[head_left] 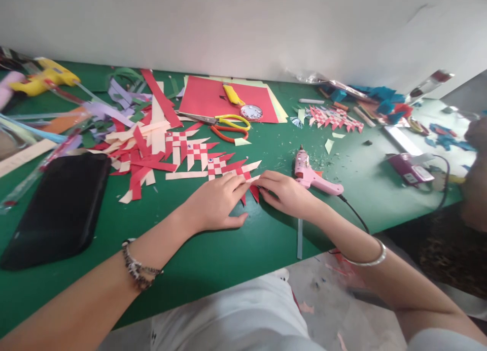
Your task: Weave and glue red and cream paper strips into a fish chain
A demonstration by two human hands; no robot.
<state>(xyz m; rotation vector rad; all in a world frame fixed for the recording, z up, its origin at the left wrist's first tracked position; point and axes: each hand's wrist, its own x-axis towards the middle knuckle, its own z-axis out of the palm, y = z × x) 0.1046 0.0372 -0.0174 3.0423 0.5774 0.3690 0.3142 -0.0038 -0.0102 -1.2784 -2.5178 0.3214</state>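
A red and cream woven paper fish (243,171) lies on the green table, partly hidden under my hands. My left hand (216,200) rests on its left part with the fingers stretched out and the thumb apart. At the right end, the bent fingers of my right hand (283,191) close on the fish's pointed strip tips. Similar woven paper pieces with small eyes (196,150) lie just beyond my left hand. A single cream paper strip (186,175) is beside them. Right of my right hand lies a pink glue gun (315,177), with a glue stick (300,239) below.
Red and cream paper strips (139,161) are heaped at the left, behind a black phone-like slab (61,206). Scissors (232,124), a yellow cutter (231,94) and red paper sheets (205,97) lie at the back. A yellow glue gun (49,78) is far left; another person sits at right.
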